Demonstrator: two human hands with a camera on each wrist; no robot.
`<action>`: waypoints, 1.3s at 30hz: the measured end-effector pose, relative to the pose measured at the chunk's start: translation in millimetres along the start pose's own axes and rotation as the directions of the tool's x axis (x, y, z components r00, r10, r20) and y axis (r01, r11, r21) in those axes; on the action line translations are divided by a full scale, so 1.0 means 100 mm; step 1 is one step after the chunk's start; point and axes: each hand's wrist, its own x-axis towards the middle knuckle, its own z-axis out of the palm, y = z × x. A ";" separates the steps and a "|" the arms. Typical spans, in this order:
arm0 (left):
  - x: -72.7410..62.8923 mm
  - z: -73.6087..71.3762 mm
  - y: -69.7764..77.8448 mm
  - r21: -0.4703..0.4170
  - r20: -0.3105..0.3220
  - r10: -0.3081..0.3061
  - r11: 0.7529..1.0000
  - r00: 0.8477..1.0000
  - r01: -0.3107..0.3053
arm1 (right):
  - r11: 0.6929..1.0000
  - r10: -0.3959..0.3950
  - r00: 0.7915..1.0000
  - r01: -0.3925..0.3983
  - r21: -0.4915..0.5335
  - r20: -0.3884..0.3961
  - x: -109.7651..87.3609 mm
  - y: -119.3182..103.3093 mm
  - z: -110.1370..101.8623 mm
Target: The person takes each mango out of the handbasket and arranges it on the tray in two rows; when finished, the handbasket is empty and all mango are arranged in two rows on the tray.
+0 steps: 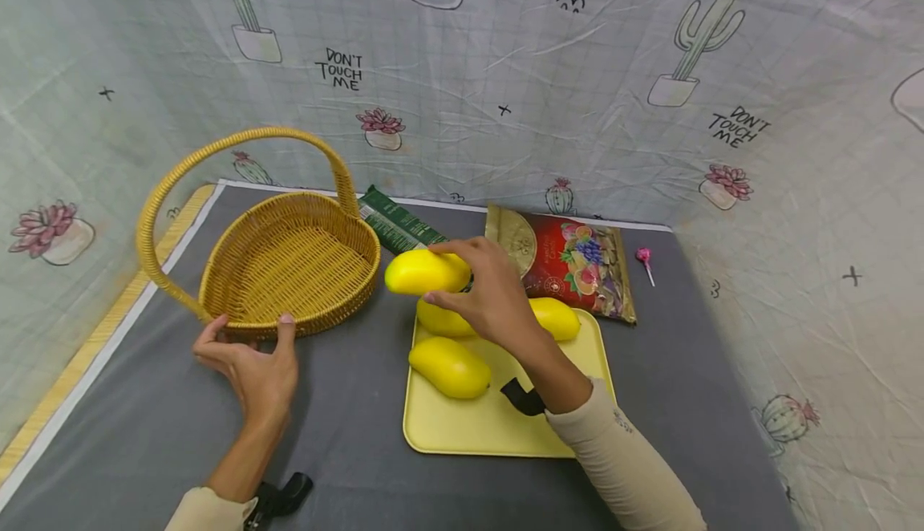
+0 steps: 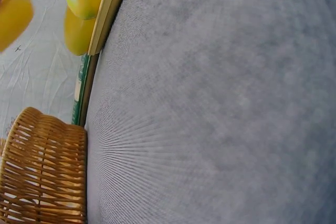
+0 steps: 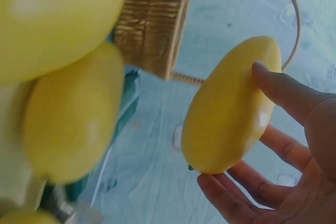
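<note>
My right hand (image 1: 494,294) holds a yellow mango (image 1: 421,272) above the tray's far left corner, thumb on one side and fingers on the other. In the right wrist view that mango (image 3: 231,108) hangs clear of the others. Several more lie on a pale yellow tray (image 1: 498,435): a mango (image 1: 449,367) at the near left, the rest farther back, partly behind my right hand. To the left stands a round wicker basket (image 1: 346,306) with a tall handle, nothing inside. My left hand (image 1: 256,374) grips its near rim, thumb at the edge.
A green packet (image 1: 393,222) lies between basket and tray. Behind the tray is a red and gold candy bag (image 1: 577,262), with a pink lollipop (image 1: 644,256) to its right. Grey cloth (image 1: 361,451) covers the table, and a printed curtain (image 1: 462,98) hangs behind.
</note>
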 end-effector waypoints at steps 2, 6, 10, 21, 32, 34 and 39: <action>0.01 0.00 0.00 0.001 -0.002 -0.005 1.000 1.000 0.005 | 1.000 0.022 1.000 -0.022 -0.001 -0.020 -0.09 0.09 -0.05; 0.02 -0.01 -0.01 0.009 -0.011 -0.015 1.000 1.000 0.015 | 0.997 0.074 0.996 -0.074 -0.010 -0.043 -0.27 0.25 -0.14; 0.01 -0.02 -0.01 0.010 -0.011 -0.014 1.000 1.000 0.014 | 0.992 0.125 0.990 -0.127 -0.028 -0.060 -0.46 0.40 -0.21; -0.04 -0.02 0.01 0.020 -0.016 -0.038 0.999 0.999 0.038 | 0.961 0.248 0.966 -0.254 -0.109 -0.066 -0.97 0.70 -0.27; -0.04 -0.01 0.03 0.013 -0.011 -0.033 0.999 0.999 0.033 | 0.917 0.348 0.937 -0.348 -0.194 -0.033 -1.24 0.85 -0.26; -0.04 -0.01 0.02 0.011 -0.009 -0.034 0.999 0.999 0.034 | 0.910 0.359 0.933 -0.357 -0.209 -0.029 -1.26 0.89 -0.23; -0.03 -0.02 0.02 0.010 -0.002 -0.033 0.999 0.999 0.033 | 0.907 0.362 0.932 -0.359 -0.220 -0.030 -1.31 0.95 -0.15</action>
